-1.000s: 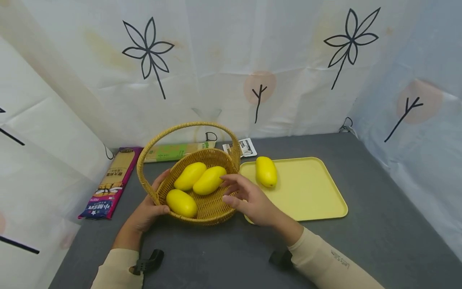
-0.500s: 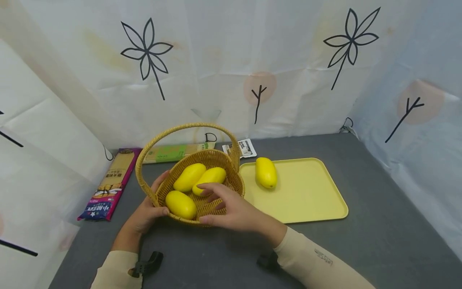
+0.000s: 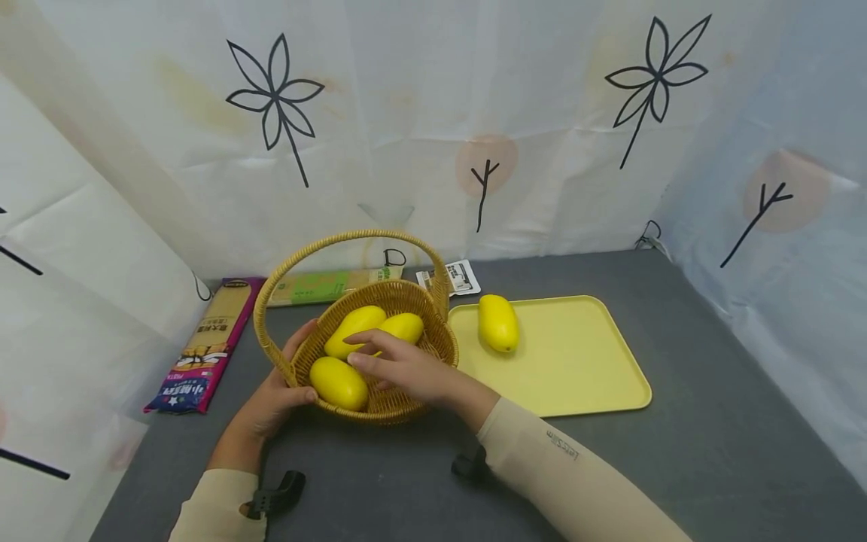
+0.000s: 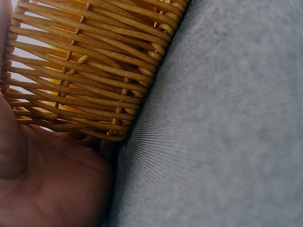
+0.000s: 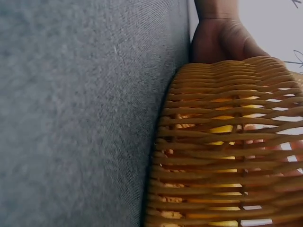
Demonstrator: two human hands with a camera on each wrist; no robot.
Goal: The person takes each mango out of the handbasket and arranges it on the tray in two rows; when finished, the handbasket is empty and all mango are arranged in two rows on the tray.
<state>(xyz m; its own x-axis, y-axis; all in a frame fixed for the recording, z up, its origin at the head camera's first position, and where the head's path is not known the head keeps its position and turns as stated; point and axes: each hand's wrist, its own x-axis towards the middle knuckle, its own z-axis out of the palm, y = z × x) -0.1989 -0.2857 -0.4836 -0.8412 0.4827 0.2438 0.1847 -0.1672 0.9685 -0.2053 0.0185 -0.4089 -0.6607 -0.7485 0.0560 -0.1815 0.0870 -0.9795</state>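
A wicker basket (image 3: 386,410) with a tall arched handle stands on the grey table, holding three yellow mangoes. One mango (image 3: 339,384) lies at the front left, a second (image 3: 354,330) behind it, and a third (image 3: 406,327) at the back right, partly covered by my right hand. My left hand (image 3: 274,399) grips the basket's left side, thumb at the rim; the left wrist view shows its palm (image 4: 61,175) against the woven wall. Reaching in over the fruit, my right hand (image 3: 406,369) has loosely bent fingers beside the mangoes. Its fingers show through the weave in the right wrist view.
A yellow tray (image 3: 576,361) right of the basket bears another mango (image 3: 499,324). Behind the basket lie a green-labelled packet (image 3: 318,286) and a small white sachet (image 3: 462,278). A purple pasta bag (image 3: 210,346) lies at the left. White printed cloth (image 3: 420,150) encloses the table.
My right hand has moved left, from the basket's right rim to over the mangoes inside. The left hand keeps its grip on the basket, and the mangoes lie as before.
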